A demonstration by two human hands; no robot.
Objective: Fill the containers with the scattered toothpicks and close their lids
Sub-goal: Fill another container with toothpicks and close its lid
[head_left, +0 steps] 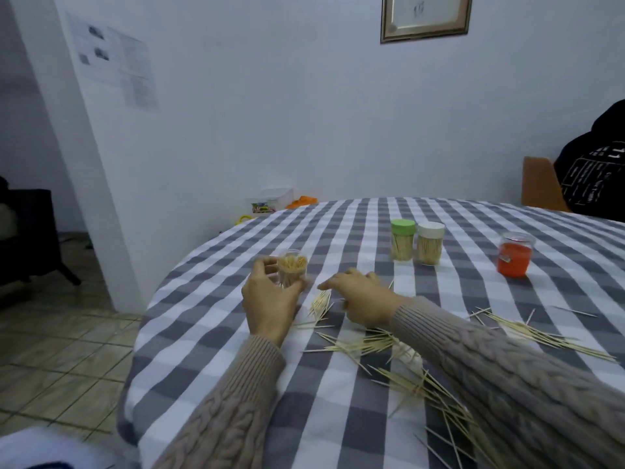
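In my left hand (270,299) stands a clear, lidless plastic jar of toothpicks (292,270). My right hand (362,299) rests just right of it. Loose wooden toothpicks (419,384) lie nearer me; two lidded jars (416,244) stand behind.

Setting: a home, likely a dining corner. A round table (209,333) is wearing a grey-and-white checked cloth; a framed picture (425,16) is hanging on the white wall. Tiled floor (61,350) is showing at left. Toys and a plastic box (275,198) are lying by the wall. A wooden chair back (537,184) is standing at right.
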